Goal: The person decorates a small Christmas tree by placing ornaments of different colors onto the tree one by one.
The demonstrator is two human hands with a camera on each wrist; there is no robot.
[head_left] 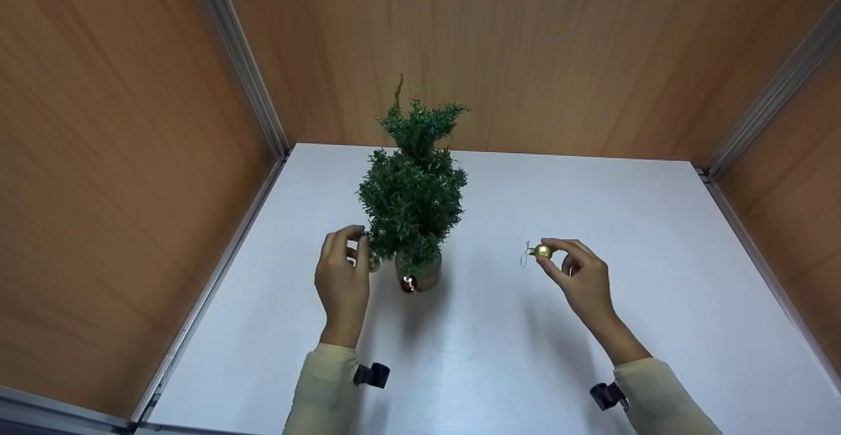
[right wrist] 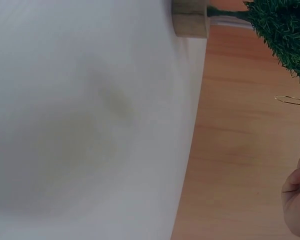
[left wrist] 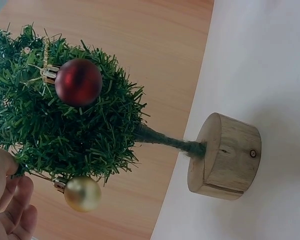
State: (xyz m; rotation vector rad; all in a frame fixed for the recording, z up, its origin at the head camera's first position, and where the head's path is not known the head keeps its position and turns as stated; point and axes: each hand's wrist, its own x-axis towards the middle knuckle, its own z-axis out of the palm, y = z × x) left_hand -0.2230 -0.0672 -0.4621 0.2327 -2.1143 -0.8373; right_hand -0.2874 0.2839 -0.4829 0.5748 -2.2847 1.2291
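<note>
A small artificial Christmas tree [head_left: 414, 192] stands upright on a round wooden base [left wrist: 235, 155]. At its left side my left hand [head_left: 345, 284] pinches the tip of a low branch between thumb and finger. Right beside those fingers a gold bauble [left wrist: 82, 194] hangs by its cord. A red bauble [left wrist: 78, 82] hangs on the tree's front, shown in the head view low over the base. To the right of the tree, my right hand [head_left: 585, 284] holds a second gold bauble [head_left: 543, 251] between thumb and fingertips, its thin gold loop [right wrist: 292, 100] dangling free.
The tree stands on a white tabletop [head_left: 499, 356]. Wood-grain panels [head_left: 525, 54] enclose it at the back and sides, with metal rails [head_left: 246, 54] at the corners. A wrist camera [head_left: 372, 375] sits on each sleeve.
</note>
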